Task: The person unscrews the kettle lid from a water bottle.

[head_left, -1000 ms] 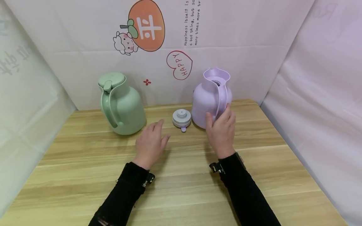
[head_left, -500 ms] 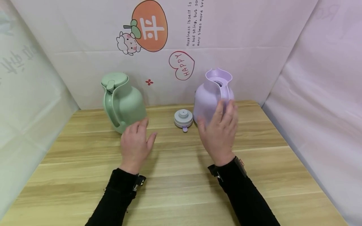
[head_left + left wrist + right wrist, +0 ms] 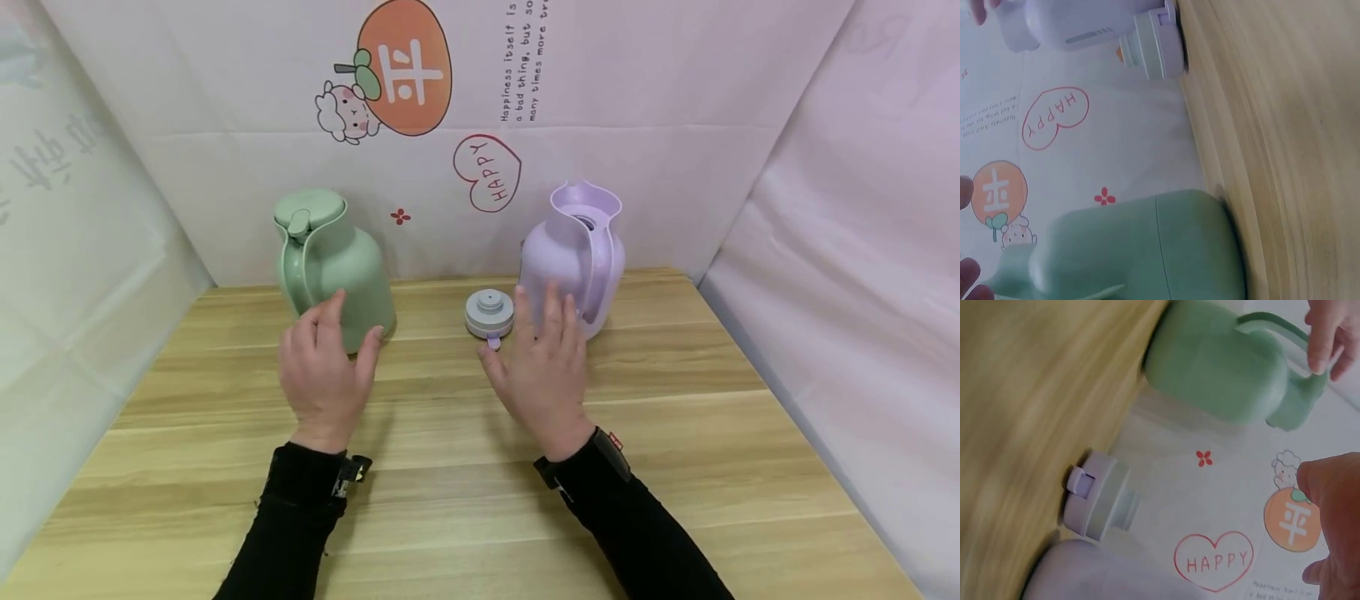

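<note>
A green thermos jug (image 3: 363, 267) stands upright on the left with its lid on. In front of it hovers my left hand (image 3: 322, 367), fingers loosely bent and holding nothing; whether it touches the jug I cannot tell. On the right stands a lilac thermos jug (image 3: 551, 246), its mouth uncovered. My right hand (image 3: 543, 375) spreads its fingers before the lower part of that jug, gripping nothing. Between the jugs lies a grey stopper lid (image 3: 490, 312) with a lilac tab, its narrow end up. The right wrist view also shows the lid (image 3: 1100, 494) beside the lilac jug.
The jugs and lid stand near the back edge of a wooden table (image 3: 450, 500). Behind it hangs a white printed cloth (image 3: 637, 83), and pale cloth walls close in both sides.
My right hand has let go of the lilac jug's handle area and moved left and toward me. My left hand has shifted left, in front of the green jug.
</note>
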`<act>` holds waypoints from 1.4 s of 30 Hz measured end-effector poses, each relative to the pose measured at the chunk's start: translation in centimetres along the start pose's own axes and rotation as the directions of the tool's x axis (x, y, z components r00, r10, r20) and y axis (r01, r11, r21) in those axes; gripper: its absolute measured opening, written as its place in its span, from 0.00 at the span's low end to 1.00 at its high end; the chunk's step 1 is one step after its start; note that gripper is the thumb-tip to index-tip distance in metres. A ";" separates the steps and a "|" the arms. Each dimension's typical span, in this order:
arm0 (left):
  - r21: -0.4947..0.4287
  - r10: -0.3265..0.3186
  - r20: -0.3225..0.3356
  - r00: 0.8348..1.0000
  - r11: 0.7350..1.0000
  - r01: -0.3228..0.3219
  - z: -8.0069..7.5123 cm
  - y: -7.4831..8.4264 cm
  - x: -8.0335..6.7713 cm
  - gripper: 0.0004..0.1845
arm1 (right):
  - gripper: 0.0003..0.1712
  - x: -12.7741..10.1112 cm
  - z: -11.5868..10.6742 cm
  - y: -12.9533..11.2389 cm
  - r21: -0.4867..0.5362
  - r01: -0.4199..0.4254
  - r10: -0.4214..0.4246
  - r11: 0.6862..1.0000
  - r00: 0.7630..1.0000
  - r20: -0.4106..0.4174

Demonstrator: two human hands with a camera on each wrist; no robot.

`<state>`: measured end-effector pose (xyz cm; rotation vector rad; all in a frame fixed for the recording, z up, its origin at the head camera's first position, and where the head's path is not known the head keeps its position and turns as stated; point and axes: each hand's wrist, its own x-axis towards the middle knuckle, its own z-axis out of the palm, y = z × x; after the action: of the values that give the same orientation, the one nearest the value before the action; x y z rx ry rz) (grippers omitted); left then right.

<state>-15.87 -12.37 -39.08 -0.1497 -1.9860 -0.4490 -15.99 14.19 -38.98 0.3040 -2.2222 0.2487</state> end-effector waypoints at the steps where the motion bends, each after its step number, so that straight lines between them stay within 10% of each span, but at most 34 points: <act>1: 0.001 -0.013 -0.016 1.000 1.000 0.013 -0.1 -0.1 0.1 0.35 | 0.52 -0.2 0.2 -0.1 -0.004 0.007 -0.006 1.000 1.000 0.016; 13: -0.064 -0.241 -0.020 0.970 0.969 0.239 -0.6 -1.2 0.5 0.50 | 0.54 -1.4 1.2 -1.0 -0.033 0.014 -0.006 0.999 0.972 0.236; 25: -0.248 -0.475 0.226 0.851 0.816 0.522 -0.5 -1.9 0.9 0.58 | 0.55 -2.2 2.0 -1.3 -0.079 0.034 -0.008 0.996 0.951 0.308; 42: -0.427 -0.543 0.285 0.790 0.666 0.612 0.4 -2.8 2.9 0.24 | 0.50 -2.8 2.3 -1.9 -0.001 0.010 -0.009 1.000 0.898 0.441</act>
<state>-18.33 -15.02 -37.33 0.1525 -1.9772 -1.4174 -15.45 12.13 -42.47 0.4008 -2.6692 0.1825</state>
